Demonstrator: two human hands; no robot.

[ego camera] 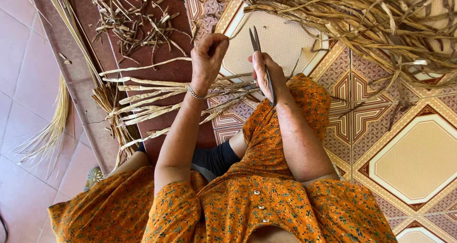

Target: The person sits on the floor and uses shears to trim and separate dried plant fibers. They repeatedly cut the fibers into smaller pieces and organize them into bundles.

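Observation:
My left hand [208,57] is raised with its fingers pinched together on a thin dried leaf strip [226,36], which is hard to see. My right hand [264,75] grips a pair of metal scissors [257,45], blades shut and pointing away from me, just right of the left hand. Below both hands, a bundle of pale dried leaf strips [157,98] lies across my lap and the brown mat, running left to right. I wear an orange flowered dress and a thin bracelet on the left wrist.
A large heap of dried leaves [381,24] covers the patterned tile floor at the upper right. Short trimmed scraps [138,22] lie on the brown mat [85,14] at the top left. A sheaf of straw [50,129] rests on the pink tiles at the left.

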